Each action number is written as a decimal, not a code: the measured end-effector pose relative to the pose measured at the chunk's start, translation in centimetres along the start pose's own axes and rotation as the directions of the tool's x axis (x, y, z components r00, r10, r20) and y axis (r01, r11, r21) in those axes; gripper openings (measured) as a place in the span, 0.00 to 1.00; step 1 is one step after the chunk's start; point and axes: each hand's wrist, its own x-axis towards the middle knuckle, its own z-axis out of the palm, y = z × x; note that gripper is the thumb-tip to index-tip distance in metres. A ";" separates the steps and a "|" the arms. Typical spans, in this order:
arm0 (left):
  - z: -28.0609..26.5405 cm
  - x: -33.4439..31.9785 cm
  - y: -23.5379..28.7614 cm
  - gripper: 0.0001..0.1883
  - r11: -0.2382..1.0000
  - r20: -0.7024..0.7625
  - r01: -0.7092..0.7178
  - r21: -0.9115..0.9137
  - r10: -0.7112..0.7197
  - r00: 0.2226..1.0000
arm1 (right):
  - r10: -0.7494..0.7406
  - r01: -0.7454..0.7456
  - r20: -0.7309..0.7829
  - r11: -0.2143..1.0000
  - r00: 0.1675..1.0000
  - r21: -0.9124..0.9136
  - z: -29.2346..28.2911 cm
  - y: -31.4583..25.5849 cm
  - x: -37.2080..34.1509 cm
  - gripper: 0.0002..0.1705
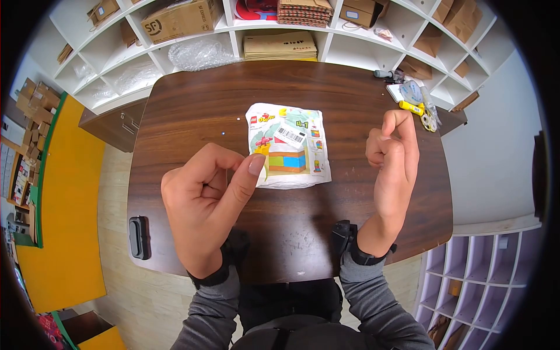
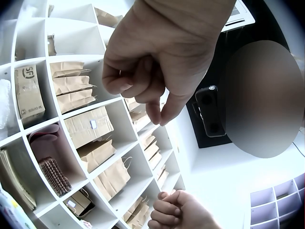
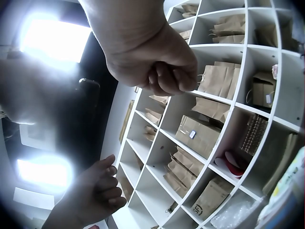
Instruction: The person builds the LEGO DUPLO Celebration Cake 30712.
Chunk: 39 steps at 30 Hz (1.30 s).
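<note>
Raised over the near left of the table, my left hand [image 1: 204, 201] has its thumb and forefinger tips together, with the other fingers curled in. Nothing shows between those tips in the left wrist view. My right hand [image 1: 394, 166] is held up to the right, its fingers bent into a loose fist that shows no object. Beyond and between the hands lies a white printed Duplo toy packet [image 1: 287, 162] with a barcode label, flat on the brown table [image 1: 192, 111]. The left thumb overlaps the packet's left edge in the head view.
A black case [image 1: 139, 238] sits at the table's left edge. Toward the back right corner are a yellow glue stick [image 1: 412, 108], tape rolls and small tools. White shelves [image 1: 233, 44] with boxes and paper bags curve behind the table.
</note>
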 end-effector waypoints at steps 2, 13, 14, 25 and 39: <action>0.0 0.0 0.1 0.11 1.000 -0.013 0.000 0.007 0.000 1.000 | 0.001 -0.001 0.003 1.000 1.000 -0.003 0.0 0.0 0.0 0.06; -0.2 0.1 0.2 0.11 1.000 -0.034 0.002 0.004 -0.002 0.999 | 0.015 -0.015 0.020 1.000 1.000 0.002 0.0 0.1 -0.1 0.05; -0.2 0.1 0.2 0.11 1.000 -0.036 -0.001 -0.003 0.001 0.999 | 0.016 -0.016 0.020 1.000 1.000 0.004 0.1 0.1 -0.1 0.05; -0.4 0.1 0.1 0.10 0.999 -0.043 -0.036 -0.008 0.036 0.998 | 0.017 -0.017 0.023 1.000 1.000 -0.008 -0.1 0.0 0.0 0.05; -0.6 0.2 0.1 0.11 0.998 -0.043 -0.059 0.007 0.059 0.997 | -0.022 0.021 0.026 0.999 0.999 0.028 -0.1 -0.1 -0.2 0.05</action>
